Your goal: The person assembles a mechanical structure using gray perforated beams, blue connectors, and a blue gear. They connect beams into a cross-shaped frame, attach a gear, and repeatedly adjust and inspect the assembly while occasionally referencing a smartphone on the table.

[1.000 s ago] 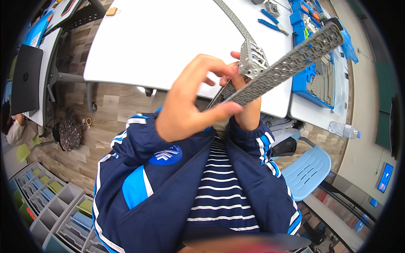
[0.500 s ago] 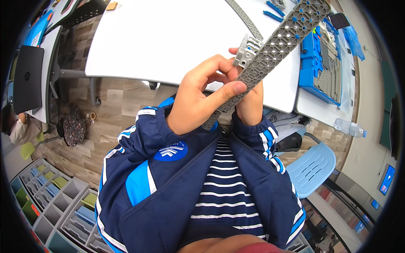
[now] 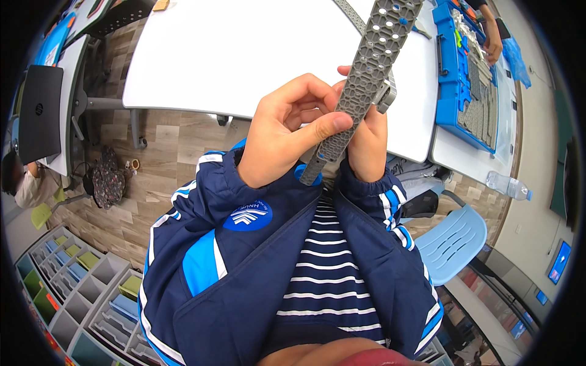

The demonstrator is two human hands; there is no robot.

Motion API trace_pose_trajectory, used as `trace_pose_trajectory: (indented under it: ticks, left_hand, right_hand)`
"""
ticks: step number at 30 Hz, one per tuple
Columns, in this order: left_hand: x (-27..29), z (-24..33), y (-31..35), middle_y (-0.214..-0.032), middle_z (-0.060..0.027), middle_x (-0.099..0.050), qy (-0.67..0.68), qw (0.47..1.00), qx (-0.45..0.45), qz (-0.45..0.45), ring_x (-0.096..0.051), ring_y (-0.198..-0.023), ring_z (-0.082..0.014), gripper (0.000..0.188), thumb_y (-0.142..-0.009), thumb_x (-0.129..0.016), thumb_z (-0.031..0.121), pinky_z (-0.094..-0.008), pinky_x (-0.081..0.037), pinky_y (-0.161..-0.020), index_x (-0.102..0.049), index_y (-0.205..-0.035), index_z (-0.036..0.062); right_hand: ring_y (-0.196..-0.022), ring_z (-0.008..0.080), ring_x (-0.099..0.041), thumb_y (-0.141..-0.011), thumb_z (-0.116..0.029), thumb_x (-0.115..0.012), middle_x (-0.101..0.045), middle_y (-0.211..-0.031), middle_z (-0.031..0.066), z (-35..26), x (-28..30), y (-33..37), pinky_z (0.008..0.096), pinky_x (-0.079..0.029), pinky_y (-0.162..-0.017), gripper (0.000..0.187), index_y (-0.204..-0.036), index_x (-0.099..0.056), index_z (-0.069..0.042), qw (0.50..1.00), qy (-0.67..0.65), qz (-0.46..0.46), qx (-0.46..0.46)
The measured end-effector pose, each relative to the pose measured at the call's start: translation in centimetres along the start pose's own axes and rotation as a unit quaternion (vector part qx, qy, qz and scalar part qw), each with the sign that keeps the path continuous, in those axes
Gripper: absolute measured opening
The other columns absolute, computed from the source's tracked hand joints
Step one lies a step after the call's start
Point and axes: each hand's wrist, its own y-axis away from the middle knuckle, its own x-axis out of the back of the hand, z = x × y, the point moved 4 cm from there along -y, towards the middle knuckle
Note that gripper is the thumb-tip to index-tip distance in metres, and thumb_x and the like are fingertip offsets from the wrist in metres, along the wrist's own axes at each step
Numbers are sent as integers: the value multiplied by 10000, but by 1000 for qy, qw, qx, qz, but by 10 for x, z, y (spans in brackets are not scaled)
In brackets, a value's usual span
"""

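Note:
In front of me, over the near edge of the white table, a long grey perforated beam (image 3: pixel 364 67) with a honeycomb pattern slants up and away to the right. White and blue dots show in the holes at its far end. My left hand (image 3: pixel 290 131) pinches its near part, thumb along the top face. My right hand (image 3: pixel 369 143) is closed around the beam from behind; most of its fingers are hidden there. A small light-grey part (image 3: pixel 384 96) sticks out at the beam's right side, above my right hand. Whether it is fastened to the beam I cannot tell.
Another grey perforated strip (image 3: pixel 350 15) lies on the white table (image 3: pixel 201 67). At right stands a blue case (image 3: pixel 448 79) of grey parts, with another person's hand (image 3: pixel 493 43) over it. A plastic bottle (image 3: pixel 508 185) and a light-blue chair (image 3: pixel 450 244) are nearer me.
The beam's far end has swung left, standing steeper. The light-grey part now shows at the beam's right instead of its left. Another person's hand has appeared over the blue case.

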Motion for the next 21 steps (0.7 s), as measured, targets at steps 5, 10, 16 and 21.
trace_pose_trajectory:
  ticks: [5, 10, 16, 21]
  left_hand:
    - [3, -3, -2, -1028, -99, -653, 11, 1000, 14, 17, -651, -933, -133, 176, -911, -709, 66, -274, -550, -831, -587, -1005, -19]
    - [7, -8, -6, -1021, -84, -651, -8, 999, 31, 19, -651, -924, -128, 179, -912, -710, 75, -269, -552, -809, -604, -1025, -16]
    - [21, -18, -10, -1033, -93, -652, -30, 998, 38, 39, -663, -903, -148, 192, -937, -676, 83, -286, -555, -797, -606, -1080, -23]
    - [38, -19, -8, -967, -91, -648, 42, 994, 82, 65, -643, -843, -152, 259, -1002, -564, 181, -295, -534, -759, -548, -1178, -9]
  right_hand:
    - [-885, 113, -595, -940, -97, -601, -607, -991, 35, 8, 4, -4, 251, -493, -799, 406, -1310, -491, 26, 1000, 21, 1, -17]
    - [-922, 115, -624, -953, -129, -613, -618, -996, 23, 23, 7, -12, 259, -505, -828, 412, -1317, -489, 17, 997, -5, -33, -67]
    - [-1064, 147, -597, -1001, -145, -571, -617, -1167, 77, 25, 9, -15, 293, -481, -919, 370, -1320, -486, 21, 995, 50, -40, -77]
    - [-1070, 138, -576, -1017, -156, -564, -606, -1182, 89, 26, 3, -18, 289, -464, -940, 380, -1332, -460, 29, 993, 78, -62, -57]
